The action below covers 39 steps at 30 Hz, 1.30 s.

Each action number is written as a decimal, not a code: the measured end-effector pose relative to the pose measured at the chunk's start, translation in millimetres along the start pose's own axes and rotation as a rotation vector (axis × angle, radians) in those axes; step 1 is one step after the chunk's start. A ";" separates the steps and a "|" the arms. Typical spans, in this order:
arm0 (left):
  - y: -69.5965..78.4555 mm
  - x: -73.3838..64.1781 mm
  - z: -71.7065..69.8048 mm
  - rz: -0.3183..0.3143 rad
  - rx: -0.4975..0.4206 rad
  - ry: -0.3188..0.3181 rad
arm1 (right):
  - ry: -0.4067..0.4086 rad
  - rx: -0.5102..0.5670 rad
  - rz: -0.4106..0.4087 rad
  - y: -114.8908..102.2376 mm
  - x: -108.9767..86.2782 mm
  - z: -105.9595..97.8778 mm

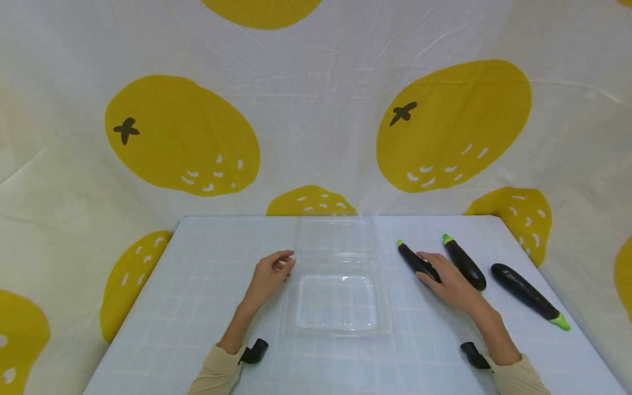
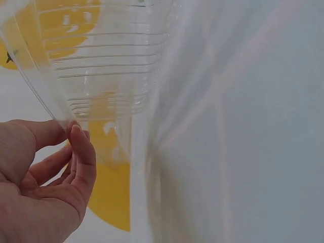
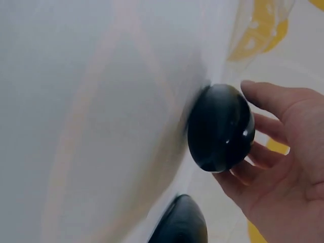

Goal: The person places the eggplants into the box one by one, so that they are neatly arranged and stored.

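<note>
A clear plastic clamshell container (image 1: 336, 304) lies opened out on the table, its lid (image 1: 336, 236) folded back toward the wall. At its left side, my left hand (image 1: 266, 280) pinches the rim between thumb and index finger, as the left wrist view shows at the ribbed container wall (image 2: 106, 63). My right hand (image 1: 456, 286) is over the leftmost eggplant (image 1: 411, 258), dark and glossy with a green tip. Thumb and fingers curl round its rounded end (image 3: 218, 130) while it lies on the table. Right beside that hand is a second eggplant (image 1: 466, 264).
A third eggplant (image 1: 524, 291) lies farther right, its green end toward the table's right edge. The table's pale checked cloth (image 1: 197, 296) spreads left of the container. Behind stands a white fabric backdrop (image 1: 316, 109) with yellow fruit prints. Both wrists wear black devices (image 1: 254, 351).
</note>
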State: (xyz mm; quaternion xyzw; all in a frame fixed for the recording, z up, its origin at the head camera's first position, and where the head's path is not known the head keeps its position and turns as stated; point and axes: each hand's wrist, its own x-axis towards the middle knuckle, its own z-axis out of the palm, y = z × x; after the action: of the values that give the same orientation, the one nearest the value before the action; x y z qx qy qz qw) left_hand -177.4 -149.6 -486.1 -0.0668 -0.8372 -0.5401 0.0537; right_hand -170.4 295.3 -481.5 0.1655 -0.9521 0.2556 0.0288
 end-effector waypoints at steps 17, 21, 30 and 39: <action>3.2 -0.8 -1.2 -0.101 -0.067 -0.001 | 0.008 -0.015 -0.034 -7.5 -1.6 -2.1; 4.0 -0.6 -2.0 -0.112 -0.075 0.000 | 0.015 -0.020 -0.054 -11.1 -1.3 -4.4; 2.9 0.0 -3.3 -0.127 -0.117 -0.002 | 0.003 -0.037 -0.099 -28.9 -0.6 -18.5; 5.7 -0.3 -3.5 -0.146 -0.120 0.000 | 0.029 -0.060 -0.195 -42.9 -1.8 -27.1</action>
State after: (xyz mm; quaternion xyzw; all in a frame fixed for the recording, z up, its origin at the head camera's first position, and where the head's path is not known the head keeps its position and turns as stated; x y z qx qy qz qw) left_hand -176.1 -150.5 -479.6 -0.0085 -0.8060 -0.5918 0.0102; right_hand -155.4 274.3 -437.8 0.2528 -0.9381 0.2255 0.0721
